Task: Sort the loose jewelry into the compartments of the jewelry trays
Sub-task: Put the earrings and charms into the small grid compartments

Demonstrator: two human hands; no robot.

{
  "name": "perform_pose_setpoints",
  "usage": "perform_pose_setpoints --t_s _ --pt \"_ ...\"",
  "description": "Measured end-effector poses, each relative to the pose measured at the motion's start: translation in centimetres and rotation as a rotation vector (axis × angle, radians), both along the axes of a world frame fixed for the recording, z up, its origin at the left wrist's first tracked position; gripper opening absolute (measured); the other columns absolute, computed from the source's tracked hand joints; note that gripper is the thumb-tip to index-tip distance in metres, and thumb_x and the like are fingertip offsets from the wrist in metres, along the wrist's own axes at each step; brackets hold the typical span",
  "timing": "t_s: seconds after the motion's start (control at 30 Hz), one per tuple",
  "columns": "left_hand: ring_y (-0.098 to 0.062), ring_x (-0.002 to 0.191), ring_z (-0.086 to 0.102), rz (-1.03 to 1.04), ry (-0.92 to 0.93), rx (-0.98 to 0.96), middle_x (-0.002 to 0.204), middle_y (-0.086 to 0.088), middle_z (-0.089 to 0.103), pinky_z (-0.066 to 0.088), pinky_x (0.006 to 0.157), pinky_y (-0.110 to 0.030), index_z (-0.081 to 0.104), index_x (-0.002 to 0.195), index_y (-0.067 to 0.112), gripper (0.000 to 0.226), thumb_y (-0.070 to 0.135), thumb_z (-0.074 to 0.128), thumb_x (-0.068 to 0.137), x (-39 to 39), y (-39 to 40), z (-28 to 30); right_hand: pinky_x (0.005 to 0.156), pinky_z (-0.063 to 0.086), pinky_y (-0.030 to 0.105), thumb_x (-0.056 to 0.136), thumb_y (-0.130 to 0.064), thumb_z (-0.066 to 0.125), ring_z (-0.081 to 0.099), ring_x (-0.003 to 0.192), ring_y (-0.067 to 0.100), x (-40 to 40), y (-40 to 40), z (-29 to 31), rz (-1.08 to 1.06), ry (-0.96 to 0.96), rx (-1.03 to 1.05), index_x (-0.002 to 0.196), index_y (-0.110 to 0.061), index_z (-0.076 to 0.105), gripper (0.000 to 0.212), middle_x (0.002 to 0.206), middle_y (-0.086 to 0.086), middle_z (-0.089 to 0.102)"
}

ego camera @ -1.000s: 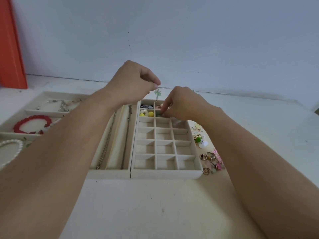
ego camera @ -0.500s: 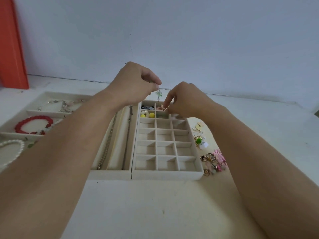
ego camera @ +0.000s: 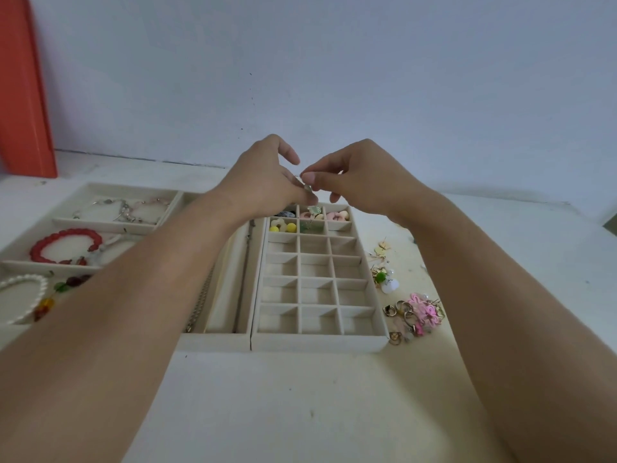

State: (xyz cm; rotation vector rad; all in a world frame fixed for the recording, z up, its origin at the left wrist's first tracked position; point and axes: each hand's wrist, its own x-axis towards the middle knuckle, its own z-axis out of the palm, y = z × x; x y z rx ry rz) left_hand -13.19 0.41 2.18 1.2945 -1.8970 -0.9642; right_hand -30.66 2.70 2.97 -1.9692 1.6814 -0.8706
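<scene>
Both hands meet above the far end of the grid tray (ego camera: 320, 342): the left hand (ego camera: 263, 185) pinches a small pale earring (ego camera: 307, 188) between thumb and fingertips, and the right hand (ego camera: 364, 182) touches the same piece with its thumb and forefinger, the other fingers loosely curled. Two forearms reach forward from the near edge, almost parallel. The grid tray has three columns; I count seven rows, and only the two far rows hold pieces, among them two yellow beads (ego camera: 283, 227) and a pink piece (ego camera: 338, 215). To its left lies a long tray (ego camera: 217, 340) with two chains. Further left, a bracelet tray (ego camera: 30, 265) holds a red bead bracelet (ego camera: 65, 245), a white pearl bracelet (ego camera: 25, 297) and two thin silver bracelets (ego camera: 123, 208). One heap of loose jewelry (ego camera: 412, 314) lies on the table (ego camera: 300, 412), just right of the grid tray.
</scene>
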Motion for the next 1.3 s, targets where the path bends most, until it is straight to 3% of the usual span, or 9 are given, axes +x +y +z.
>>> perform_pose_setpoints --t_s 0.23,0.5,0.7,0.87,0.97,1.07,1.3 --pt "-0.015 0.085 0.07 0.018 -0.002 0.026 0.088 0.002 0.074 0.043 0.06 -0.027 0.052 0.116 0.021 0.067 0.022 0.094 0.064 -0.2 0.1 -0.1 0.041 0.034 0.005 0.089 -0.032 0.076 0.057 0.055 -0.004 -0.2 -0.2 0.0 -0.008 0.027 0.003 0.086 -0.03 0.082 0.007 0.06 -0.023 0.067" --pt "-0.014 0.085 0.07 0.038 0.01 0.033 0.087 0.003 0.074 0.044 0.061 -0.027 0.052 0.115 0.022 0.067 0.023 0.094 0.063 -0.3 0.1 -0.1 0.044 0.036 0.005 0.09 -0.032 0.074 0.058 0.058 0.0 -0.1 -0.2 0.1 -0.029 0.078 0.018 0.085 -0.034 0.08 0.008 0.061 -0.023 0.066" --pt "-0.015 0.085 0.072 0.034 0.019 0.043 0.085 0.005 0.076 0.049 0.064 -0.028 0.051 0.115 0.021 0.066 0.02 0.094 0.066 -0.2 0.2 -0.1 0.061 0.049 0.023 0.09 -0.025 0.072 0.069 0.074 0.012 -0.3 0.1 0.5 -0.054 0.091 0.043 0.083 -0.029 0.075 0.009 0.079 -0.012 0.074" --pt "-0.011 0.082 0.073 -0.002 0.011 0.047 0.08 0.007 0.078 0.044 0.061 -0.025 0.052 0.114 0.021 0.062 0.018 0.093 0.068 -0.2 -0.1 -0.5 0.054 0.043 0.013 0.085 -0.022 0.076 0.065 0.066 -0.002 -0.1 0.3 0.5 -0.039 0.145 0.054 0.084 -0.033 0.078 0.011 0.071 -0.021 0.071" --pt "-0.006 0.078 0.073 -0.029 -0.019 0.048 0.08 0.01 0.078 0.046 0.061 -0.021 0.052 0.116 0.023 0.064 0.017 0.093 0.068 -0.1 -0.4 -0.7 0.061 0.055 0.025 0.081 -0.019 0.078 0.073 0.074 0.01 -0.2 0.4 0.6 -0.044 0.144 0.065 0.079 -0.031 0.077 0.012 0.072 -0.014 0.075" --pt "-0.004 0.075 0.071 0.018 -0.01 0.021 0.085 0.008 0.077 0.043 0.057 -0.018 0.053 0.122 0.025 0.069 0.017 0.093 0.067 0.3 -0.7 -0.7 0.064 0.059 0.029 0.08 -0.017 0.078 0.074 0.073 0.014 -0.2 0.4 0.4 -0.043 0.142 0.084 0.078 -0.028 0.077 0.011 0.073 -0.01 0.076" --pt "-0.008 0.095 0.067 0.092 -0.009 -0.004 0.088 0.007 0.076 0.046 0.077 -0.024 0.049 0.136 0.021 0.073 0.013 0.087 0.074 0.4 -1.2 -0.9 0.067 0.061 0.027 0.079 -0.017 0.078 0.073 0.071 0.011 -0.1 0.0 -0.6 -0.076 0.181 0.11 0.075 -0.026 0.077 0.01 0.072 -0.008 0.075"
